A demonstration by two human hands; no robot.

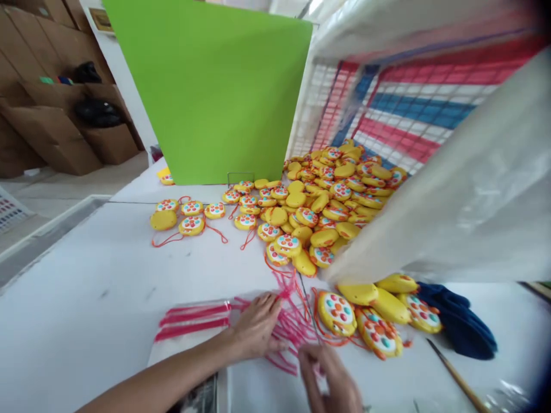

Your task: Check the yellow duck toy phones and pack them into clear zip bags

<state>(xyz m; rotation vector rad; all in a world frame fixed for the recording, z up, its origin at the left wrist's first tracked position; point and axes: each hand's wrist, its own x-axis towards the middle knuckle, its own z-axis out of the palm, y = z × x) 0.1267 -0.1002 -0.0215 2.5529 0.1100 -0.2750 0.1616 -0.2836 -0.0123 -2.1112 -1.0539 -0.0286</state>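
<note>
My left hand (257,325) lies over a loose bundle of pink cords (297,327) on the white table, its fingers stretched out and its thumb apart. Just right of it, my right hand (329,378) is curled in a pinch by the cord ends. Blur hides what its fingers hold. To the left, more pink strands lie in straight bands on a pale flat board (193,321). Close to the right hand are yellow oval toys with coloured dots (337,312) and orange loops, some lying face down.
A large pile of the same yellow toys (321,201) leans against a wire mesh side (413,109). A green panel (215,92) stands behind. Dark blue cloth (460,321) and a thin wooden-handled tool (458,376) lie at right. Cardboard boxes (47,135) stand far left.
</note>
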